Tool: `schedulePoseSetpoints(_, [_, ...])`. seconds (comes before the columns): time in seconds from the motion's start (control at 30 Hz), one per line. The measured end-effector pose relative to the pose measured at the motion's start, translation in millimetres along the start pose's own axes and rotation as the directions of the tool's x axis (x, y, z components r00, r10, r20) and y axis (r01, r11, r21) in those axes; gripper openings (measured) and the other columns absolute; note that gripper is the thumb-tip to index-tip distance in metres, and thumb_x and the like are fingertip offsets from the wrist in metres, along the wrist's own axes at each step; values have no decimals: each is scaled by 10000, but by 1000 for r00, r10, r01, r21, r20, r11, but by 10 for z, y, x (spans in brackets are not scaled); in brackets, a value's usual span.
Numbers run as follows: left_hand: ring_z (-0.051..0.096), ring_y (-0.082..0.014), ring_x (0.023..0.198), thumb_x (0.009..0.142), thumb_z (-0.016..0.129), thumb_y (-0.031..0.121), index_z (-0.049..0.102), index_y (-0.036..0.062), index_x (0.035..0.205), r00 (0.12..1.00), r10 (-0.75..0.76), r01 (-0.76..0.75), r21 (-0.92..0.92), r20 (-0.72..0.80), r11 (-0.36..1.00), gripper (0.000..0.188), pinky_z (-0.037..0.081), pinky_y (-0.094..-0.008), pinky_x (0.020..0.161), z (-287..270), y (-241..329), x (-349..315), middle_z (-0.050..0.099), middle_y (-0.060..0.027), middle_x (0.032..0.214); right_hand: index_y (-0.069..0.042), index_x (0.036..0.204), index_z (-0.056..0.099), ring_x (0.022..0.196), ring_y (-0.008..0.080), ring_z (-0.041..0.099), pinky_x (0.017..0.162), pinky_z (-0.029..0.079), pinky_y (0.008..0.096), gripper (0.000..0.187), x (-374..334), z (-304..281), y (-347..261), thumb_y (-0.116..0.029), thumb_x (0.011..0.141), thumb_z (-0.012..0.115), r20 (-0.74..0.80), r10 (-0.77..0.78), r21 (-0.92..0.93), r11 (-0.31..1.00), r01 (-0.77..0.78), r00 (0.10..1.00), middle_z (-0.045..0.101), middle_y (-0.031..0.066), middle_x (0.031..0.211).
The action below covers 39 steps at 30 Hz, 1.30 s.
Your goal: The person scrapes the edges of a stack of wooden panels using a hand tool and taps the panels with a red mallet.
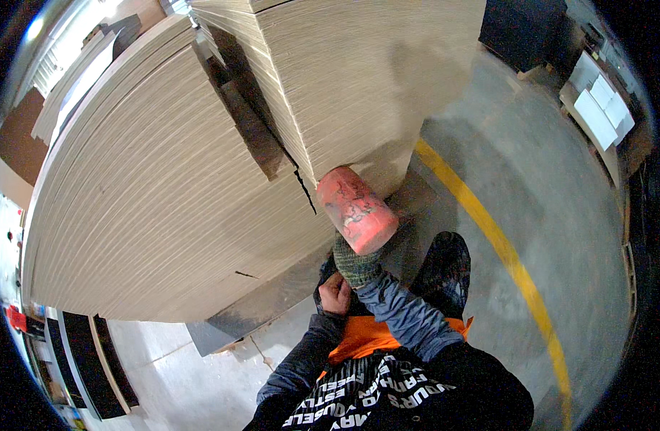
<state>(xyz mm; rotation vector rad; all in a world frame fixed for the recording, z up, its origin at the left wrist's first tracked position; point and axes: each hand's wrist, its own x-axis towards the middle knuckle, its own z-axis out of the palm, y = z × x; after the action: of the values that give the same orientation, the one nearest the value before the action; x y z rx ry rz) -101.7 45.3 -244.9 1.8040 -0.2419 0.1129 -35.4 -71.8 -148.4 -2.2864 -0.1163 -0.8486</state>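
Observation:
A thick red cylinder with scuffed, dark-marked sides, looking like the head of a mallet (358, 210), stands over my right hand (356, 263). That hand wears a grey-green knit glove and is closed beneath the head; the handle and most of the fingers are hidden. My left hand (335, 293) is bare and curled closed just beside the right wrist. Whatever it grips, if anything, cannot be made out. The far end of the mallet head is by the lower corner of a tall stack of pale sheets (366, 79); I cannot tell whether they touch.
A second large stack of pale sheets (150, 194) fills the left, with a brown strip (247, 129) in the gap between stacks. Dark boards (82, 366) stand at lower left. A yellow line (499, 248) curves along the grey floor at right. White sheets (601, 111) lie far right.

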Motion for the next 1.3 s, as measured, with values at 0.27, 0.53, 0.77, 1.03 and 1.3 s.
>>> schedulePoseSetpoints(0.27, [590, -350, 670, 833, 517, 189, 579, -28, 842, 1000, -25, 25, 22, 5, 999, 226, 449, -389, 589, 7, 62, 24, 564, -197, 708, -45, 1028, 617, 920, 251, 597, 794, 478, 337, 255, 35, -26, 22, -140, 792, 631, -1, 8, 17, 1000, -8, 1000, 630, 136, 1009])
schedulePoseSetpoints(0.53, [595, -346, 683, 821, 527, 192, 582, -32, 864, 1000, 29, -29, 69, 1, 997, 235, 454, -370, 613, 11, -49, -8, 577, -200, 732, -48, 1021, 620, 916, 254, 599, 791, 478, 339, 260, -83, -22, -22, -156, 785, 636, 8, 17, 24, 1000, -17, 1000, 631, 137, 1003])
schedulePoseSetpoints(0.77, [604, -355, 721, 808, 513, 155, 598, -34, 903, 1000, -10, 8, -91, -23, 996, 228, 461, -358, 639, 27, -22, -34, 589, -219, 775, -52, 1015, 623, 912, 256, 600, 789, 478, 342, 265, -27, 10, -20, -170, 778, 641, 8, 12, 28, 1000, -12, 1000, 632, 138, 998])
schedulePoseSetpoints(1.03, [625, -357, 790, 838, 521, 189, 604, -45, 949, 998, -49, 46, 76, 40, 996, 272, 479, -364, 694, -57, 265, 33, 617, -228, 824, -55, 1007, 626, 908, 258, 601, 787, 478, 344, 271, -9, -18, 11, -186, 771, 646, 5, 20, 23, 1000, -20, 1000, 633, 139, 992])
schedulePoseSetpoints(1.3, [635, -342, 853, 854, 532, 219, 600, -63, 1019, 995, -86, 80, 104, 52, 991, 334, 489, -368, 742, -37, 129, 2, 639, -229, 902, -59, 1000, 630, 904, 261, 603, 784, 478, 346, 277, 51, -65, 20, -201, 764, 652, -5, 23, 32, 999, -22, 1000, 634, 140, 986])
